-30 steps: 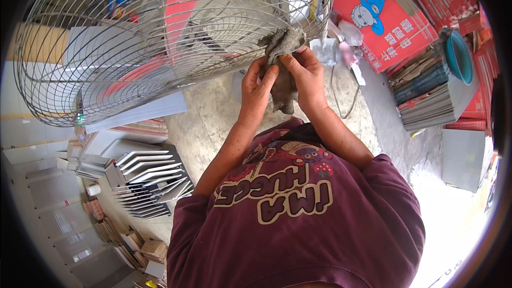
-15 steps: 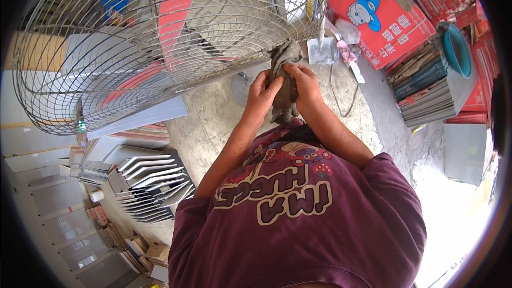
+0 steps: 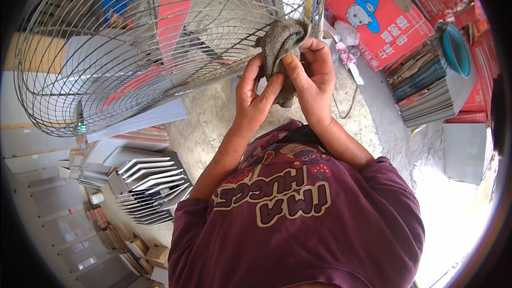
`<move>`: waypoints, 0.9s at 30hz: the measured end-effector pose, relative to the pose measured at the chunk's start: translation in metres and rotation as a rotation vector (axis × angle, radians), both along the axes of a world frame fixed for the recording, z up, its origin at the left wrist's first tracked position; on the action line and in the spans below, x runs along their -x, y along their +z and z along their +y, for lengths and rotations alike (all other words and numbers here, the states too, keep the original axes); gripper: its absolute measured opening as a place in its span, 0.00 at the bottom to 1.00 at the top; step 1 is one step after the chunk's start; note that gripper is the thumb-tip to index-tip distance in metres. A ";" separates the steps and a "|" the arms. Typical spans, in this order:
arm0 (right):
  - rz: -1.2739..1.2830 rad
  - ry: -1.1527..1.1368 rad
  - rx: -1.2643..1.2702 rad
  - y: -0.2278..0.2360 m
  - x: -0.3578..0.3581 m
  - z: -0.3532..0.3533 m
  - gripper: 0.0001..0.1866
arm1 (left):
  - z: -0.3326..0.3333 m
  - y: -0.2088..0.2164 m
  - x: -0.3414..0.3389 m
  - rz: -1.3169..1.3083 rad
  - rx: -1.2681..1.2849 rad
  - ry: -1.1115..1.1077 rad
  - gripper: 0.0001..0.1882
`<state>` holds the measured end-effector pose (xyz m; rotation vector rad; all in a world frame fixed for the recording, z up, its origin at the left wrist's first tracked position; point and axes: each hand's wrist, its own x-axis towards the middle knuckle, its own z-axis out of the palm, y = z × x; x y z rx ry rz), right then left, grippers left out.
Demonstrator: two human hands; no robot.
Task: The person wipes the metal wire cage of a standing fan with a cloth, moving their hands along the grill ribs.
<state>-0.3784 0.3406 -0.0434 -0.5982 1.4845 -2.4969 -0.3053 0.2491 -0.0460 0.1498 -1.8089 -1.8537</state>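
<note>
A crumpled grey-brown rag (image 3: 277, 48) is bunched between my two hands, close to the right end of a large fan's wire guard (image 3: 106, 58). My left hand (image 3: 253, 93) pinches the rag's left side, its thumb pressed on the cloth. On the other side, my right hand (image 3: 313, 82) grips it with the thumb on the front and fingers curled round the upper edge. The lower end of the cloth hangs between my wrists. Whether the rag touches the wire guard I cannot tell.
Red fan blades (image 3: 176, 16) show behind the guard. A red cardboard box (image 3: 378, 18) stands at the far right, near a teal basin (image 3: 456, 50) on stacked panels. To the left, a rack holds several white tiles (image 3: 152, 173). A cable (image 3: 349, 104) lies on the floor.
Both hands have risen with the rag, away from my body and toward the fan guard. The cloth is more folded, and its hanging end looks shorter.
</note>
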 end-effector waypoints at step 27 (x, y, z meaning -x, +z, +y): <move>-0.670 0.096 -0.163 -0.075 0.033 0.006 0.07 | 0.011 -0.056 0.012 -0.326 -0.177 -0.051 0.23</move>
